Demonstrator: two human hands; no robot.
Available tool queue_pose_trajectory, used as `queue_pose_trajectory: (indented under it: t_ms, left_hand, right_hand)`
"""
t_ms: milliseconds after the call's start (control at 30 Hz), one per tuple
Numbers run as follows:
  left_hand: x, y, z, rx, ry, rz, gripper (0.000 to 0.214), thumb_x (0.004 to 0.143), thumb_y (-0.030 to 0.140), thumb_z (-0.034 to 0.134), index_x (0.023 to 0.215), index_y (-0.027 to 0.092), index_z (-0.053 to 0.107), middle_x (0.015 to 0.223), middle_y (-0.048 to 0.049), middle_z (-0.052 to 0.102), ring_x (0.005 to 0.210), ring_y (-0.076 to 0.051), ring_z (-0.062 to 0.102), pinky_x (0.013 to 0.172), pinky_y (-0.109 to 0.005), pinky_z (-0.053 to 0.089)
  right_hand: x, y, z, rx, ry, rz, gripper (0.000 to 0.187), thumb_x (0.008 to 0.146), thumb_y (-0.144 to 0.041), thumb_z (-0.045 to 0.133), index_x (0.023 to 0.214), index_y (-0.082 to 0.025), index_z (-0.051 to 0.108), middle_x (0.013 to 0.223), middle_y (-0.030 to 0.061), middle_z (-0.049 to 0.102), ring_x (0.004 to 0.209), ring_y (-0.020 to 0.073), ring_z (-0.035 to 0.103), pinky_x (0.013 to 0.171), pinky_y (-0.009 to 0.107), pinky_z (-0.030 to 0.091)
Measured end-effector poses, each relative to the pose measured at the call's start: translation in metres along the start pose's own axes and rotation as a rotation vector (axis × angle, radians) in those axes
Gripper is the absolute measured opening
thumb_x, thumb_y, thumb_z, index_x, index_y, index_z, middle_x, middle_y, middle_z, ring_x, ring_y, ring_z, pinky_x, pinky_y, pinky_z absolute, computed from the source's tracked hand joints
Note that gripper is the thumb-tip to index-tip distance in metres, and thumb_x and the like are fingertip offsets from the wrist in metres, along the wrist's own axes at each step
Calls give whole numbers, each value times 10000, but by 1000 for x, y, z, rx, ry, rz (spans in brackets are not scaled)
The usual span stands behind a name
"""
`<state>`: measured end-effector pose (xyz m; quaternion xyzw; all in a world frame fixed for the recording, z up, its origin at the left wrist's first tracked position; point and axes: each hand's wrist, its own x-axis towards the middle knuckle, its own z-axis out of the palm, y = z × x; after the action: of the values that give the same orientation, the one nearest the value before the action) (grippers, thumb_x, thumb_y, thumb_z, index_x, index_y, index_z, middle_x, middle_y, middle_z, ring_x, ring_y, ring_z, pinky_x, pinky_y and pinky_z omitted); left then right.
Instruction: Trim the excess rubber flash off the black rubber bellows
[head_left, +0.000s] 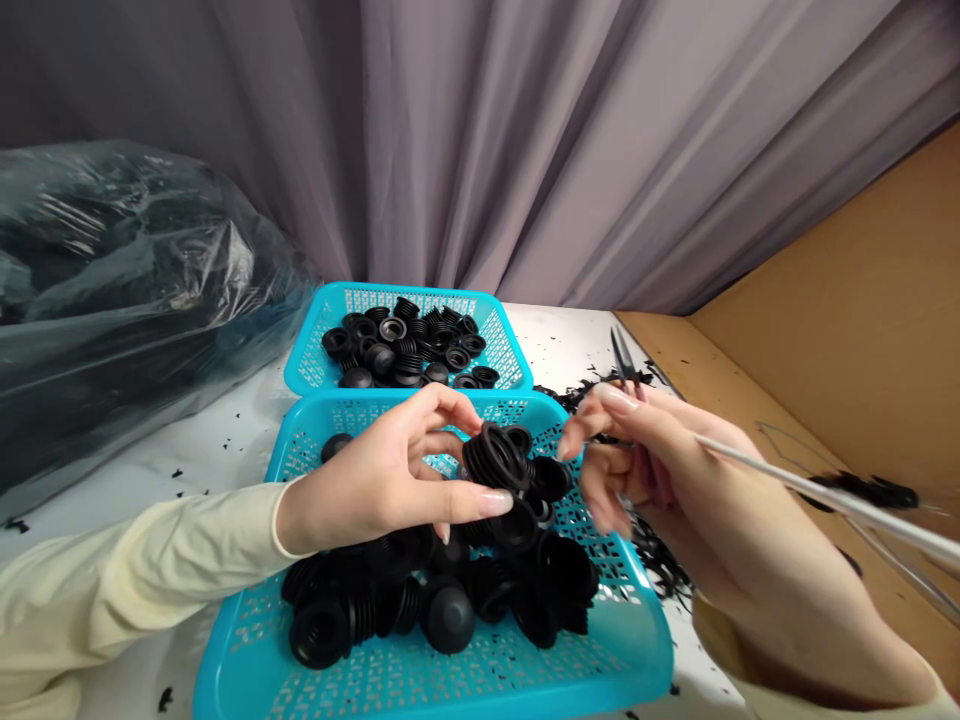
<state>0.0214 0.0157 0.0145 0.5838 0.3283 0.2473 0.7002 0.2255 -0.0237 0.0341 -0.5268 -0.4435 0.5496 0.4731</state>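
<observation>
My left hand (405,465) reaches over the near blue basket (360,685), its thumb and fingers around a black ribbed rubber bellows (495,458). More black rubber bellows (448,617) lie jumbled in the basket below, some ribbed, some showing a round smooth end. My right hand (645,450) is at the basket's right rim, fingers curled around a pair of scissors (622,352) with the blades pointing up and away. The scissors' handles are mostly hidden in that hand. A gap separates the two hands.
Behind stands a second blue basket (517,350) with more black bellows. A clear plastic bag (142,290) of dark things bulges at left. Black scraps (660,550) lie right of the baskets. A white cord (825,490) crosses by my right wrist. Grey curtain (465,140) and brown board (847,290) bound the table.
</observation>
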Motion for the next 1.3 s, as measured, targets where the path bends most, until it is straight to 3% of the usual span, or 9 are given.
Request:
queue_pose_trajectory:
  t_ms: [67, 133, 267, 433, 600, 700, 1033, 1300]
  left_hand:
    - [0, -1, 0, -19, -10, 12, 429, 724, 266, 765, 988, 206, 432, 905, 10, 512, 663, -96, 575, 484, -190, 522]
    - [1, -2, 0, -51, -31, 16, 400, 738, 226, 748, 993, 203, 442, 902, 9, 534, 701, -112, 593, 515, -205, 535]
    - [2, -2, 1, -101, -57, -14, 377, 738, 176, 734, 1006, 197, 469, 859, 13, 590, 704, -120, 619, 633, -266, 551]
    - [2, -2, -1, -100, -29, -2, 379, 711, 193, 758, 1028, 170, 551, 974, -44, 624, 896, -182, 607, 751, -308, 521]
    - [0, -2, -4, -185, -72, -63, 411, 755, 262, 737, 1108, 164, 551, 874, -57, 664, 903, -221, 655, 838, -364, 518]
    - [0, -2, -5, -217, -76, -92, 373, 766, 281, 732, 1083, 163, 575, 917, -70, 674, 922, -225, 668, 864, -366, 526]
    - [1, 1, -3, -316, -71, 8, 284, 743, 190, 748, 1002, 155, 636, 988, -77, 711, 960, -198, 666, 802, -273, 557]
    - [3, 1, -4, -199, -23, 55, 328, 745, 229, 736, 1052, 142, 663, 1022, -109, 734, 1014, -262, 663, 905, -370, 496]
  right_hand:
    - [-2, 0, 1, -113, 29, -2, 361, 806, -492, 647, 633, -183, 581, 445, -76, 436, 324, 30, 319, 324, 172, 215]
    - [-4, 1, 3, -198, 52, 21, 392, 752, -487, 704, 585, -185, 517, 429, -99, 320, 371, 34, 226, 356, 194, 138]
    - [-4, 7, 10, -227, -25, 72, 363, 645, -416, 802, 616, -190, 519, 505, -89, 350, 434, 51, 236, 383, 215, 135]
    - [0, 14, 10, -173, -48, 89, 310, 667, -394, 795, 685, -187, 564, 497, -95, 346, 428, 50, 224, 387, 221, 109]
    - [0, 13, 10, -162, -61, 64, 298, 674, -372, 791, 660, -189, 557, 508, -93, 353, 431, 50, 229, 385, 213, 130]
    - [-1, 11, 11, -190, -62, 30, 301, 674, -375, 785, 635, -188, 553, 525, -89, 346, 438, 51, 228, 376, 206, 150]
    - [-4, 4, -3, -255, 122, -22, 303, 638, -423, 809, 782, -228, 628, 536, -93, 354, 429, 50, 244, 358, 184, 178]
    - [-9, -2, -11, -362, 154, -79, 306, 564, -387, 854, 723, -230, 644, 527, -67, 472, 427, 73, 357, 366, 196, 244]
